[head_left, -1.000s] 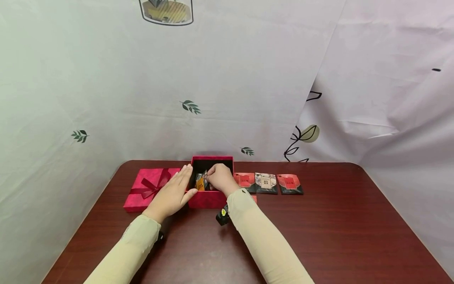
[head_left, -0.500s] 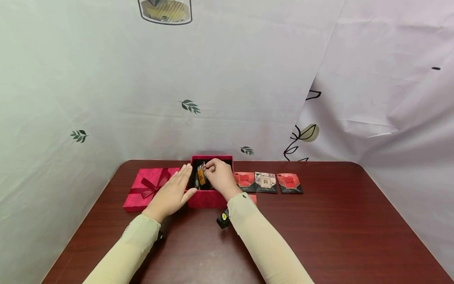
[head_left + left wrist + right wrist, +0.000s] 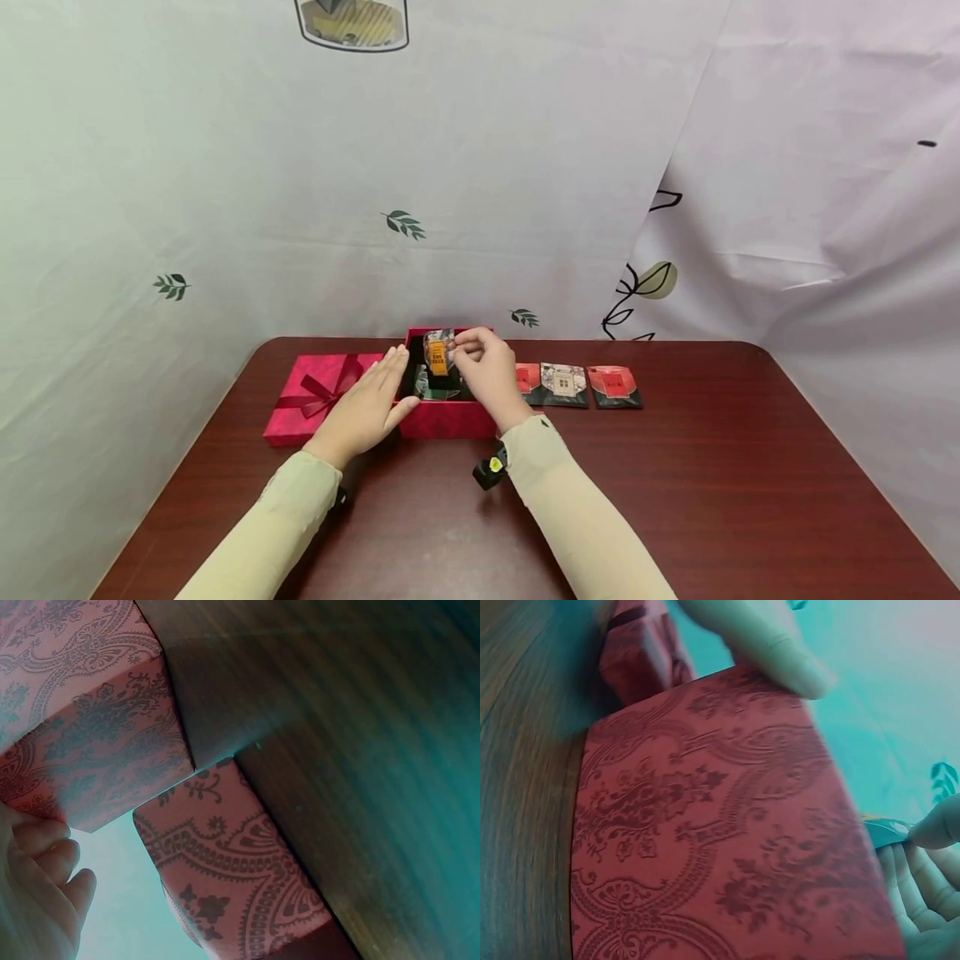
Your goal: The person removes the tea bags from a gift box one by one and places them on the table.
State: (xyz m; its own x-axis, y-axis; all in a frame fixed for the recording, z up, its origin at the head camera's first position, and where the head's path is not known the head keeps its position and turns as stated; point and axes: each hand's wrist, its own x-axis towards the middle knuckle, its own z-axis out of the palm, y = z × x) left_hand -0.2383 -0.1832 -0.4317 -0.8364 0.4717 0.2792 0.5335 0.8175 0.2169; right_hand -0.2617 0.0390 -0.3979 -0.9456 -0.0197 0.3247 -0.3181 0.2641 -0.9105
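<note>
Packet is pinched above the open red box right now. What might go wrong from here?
1. The right hand pinches the orange packet only by one edge, so it may slip back into the red box.
2. The left hand rests flat against the box's side, not gripping; a snag might shift the box.
3. The right forearm hangs near the packets on the table and might brush them.

Head view bright, even, soft light from above and in front; faint shadows under the forearms on the table [image 3: 675, 500], mild sheen on the wood. Backdrop lines bow slightly at the edges, wide lens. Both wrist views carry a strong teal cast, background blown out pale. Red box [image 3: 727, 825] wall up close is soft, pattern slightly blurred; left wrist view hazy, low contrast.
</note>
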